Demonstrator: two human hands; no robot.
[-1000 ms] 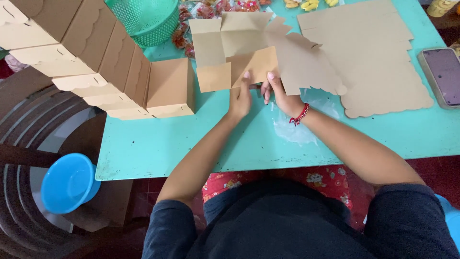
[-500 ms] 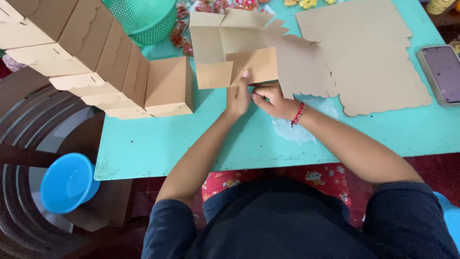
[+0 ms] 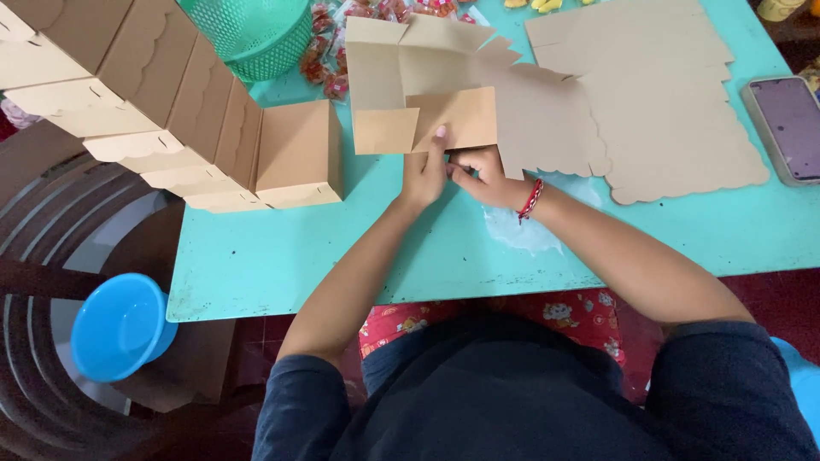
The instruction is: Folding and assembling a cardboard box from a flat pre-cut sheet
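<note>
At the centre of the turquoise table (image 3: 282, 256), both hands work on a half-folded brown cardboard box blank (image 3: 427, 77). The left hand (image 3: 424, 171) presses its fingers flat against the near flap of the blank, the thumb tucked underneath, so it pinches that flap rather than lying loose. The right hand (image 3: 483, 175), with a red thread bracelet (image 3: 530, 200) at its wrist, sits touching the left hand at its 3 o'clock; its fingers curl closed around the lower edge of the same flap. The blank lies just at 12 o'clock from the hands, its side walls partly raised and a scalloped panel spreading toward 2 o'clock.

At 2 o'clock from the hands, a stack of flat cardboard sheets (image 3: 666, 94) with scalloped edges lies on the table, touching or overlapping the blank. Farther toward 3 o'clock a phone (image 3: 790, 124) rests near the table's edge. At 9 to 10 o'clock a row of finished brown boxes (image 3: 171, 111) stands side by side, running off toward the upper left corner. A green mesh basket (image 3: 256, 34) sits at 11 o'clock, with wrapped sweets (image 3: 329, 64) just beside it. Below the table at 8 o'clock is a blue plastic bowl (image 3: 120, 324).
</note>
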